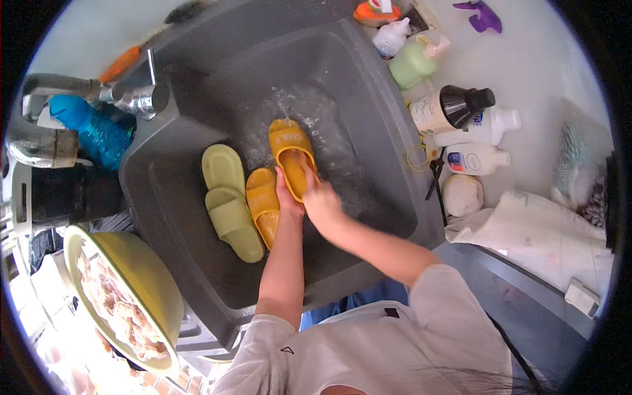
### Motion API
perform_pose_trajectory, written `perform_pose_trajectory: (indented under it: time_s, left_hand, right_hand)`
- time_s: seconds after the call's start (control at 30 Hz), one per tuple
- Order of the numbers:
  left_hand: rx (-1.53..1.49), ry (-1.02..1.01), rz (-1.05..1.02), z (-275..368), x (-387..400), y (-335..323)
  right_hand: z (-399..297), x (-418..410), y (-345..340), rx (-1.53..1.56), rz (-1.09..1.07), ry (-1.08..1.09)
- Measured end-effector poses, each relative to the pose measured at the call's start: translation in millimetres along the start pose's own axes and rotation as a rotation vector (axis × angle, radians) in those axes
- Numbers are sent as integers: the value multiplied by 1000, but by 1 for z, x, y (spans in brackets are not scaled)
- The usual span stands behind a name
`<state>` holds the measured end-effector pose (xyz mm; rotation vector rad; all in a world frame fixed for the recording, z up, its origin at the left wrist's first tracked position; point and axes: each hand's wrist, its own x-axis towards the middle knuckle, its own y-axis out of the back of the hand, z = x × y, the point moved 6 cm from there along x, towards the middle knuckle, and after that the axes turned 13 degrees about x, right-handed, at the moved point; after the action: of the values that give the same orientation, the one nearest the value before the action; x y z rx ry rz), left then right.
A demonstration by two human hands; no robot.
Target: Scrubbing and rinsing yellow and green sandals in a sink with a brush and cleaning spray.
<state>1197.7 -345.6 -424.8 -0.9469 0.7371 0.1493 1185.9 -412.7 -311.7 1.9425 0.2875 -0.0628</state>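
Note:
My left hand grips the heel end of a yellow slide sandal, whose toe points up the picture under splashing water. My right hand rests at the same sandal's footbed, fingers reaching in below the strap; whether it grips anything is unclear. A second yellow slide sandal lies on the floor of the grey sink, partly hidden behind my left forearm. Left of it are two light green slide sandals, one farther up and the other overlapping its heel.
A chrome faucet and a blue bottle stand at the sink's left. Along its right edge are a green pump bottle, a dark-capped bottle and white bottles. A yellow-green basin of pale pieces sits lower left.

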Motion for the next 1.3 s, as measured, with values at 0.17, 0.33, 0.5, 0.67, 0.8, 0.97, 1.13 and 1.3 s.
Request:
perform_pose_trajectory:
  time_s: [0.17, 0.33, 0.5, 0.67, 0.8, 0.97, 1.13, 1.3]
  left_hand:
    - [-21, 39, -21, -1, 9, -9]
    - [-61, 55, 44, -5, 14, 0]
    - [-32, 81, 60, -11, 9, -41]
    - [-115, 148, -12, -5, 12, -23]
    - [-37, 218, -173, -6, 18, -8]
    - [-54, 18, 76, -16, 30, -35]
    - [-37, 144, -58, -11, 23, -5]
    - [46, 148, 53, -18, 35, -16]
  right_hand:
    - [6, 24, 4, -14, 45, -10]
    - [12, 42, -20, 94, -16, -13]
    - [27, 24, 5, 22, -33, 72]
    - [20, 58, -4, 204, -125, 6]
    - [12, -40, 41, 387, -424, -47]
    - [40, 63, 10, 390, -260, -156]
    - [20, -38, 42, 379, -453, -55]
    - [39, -2, 10, 241, -363, -109]
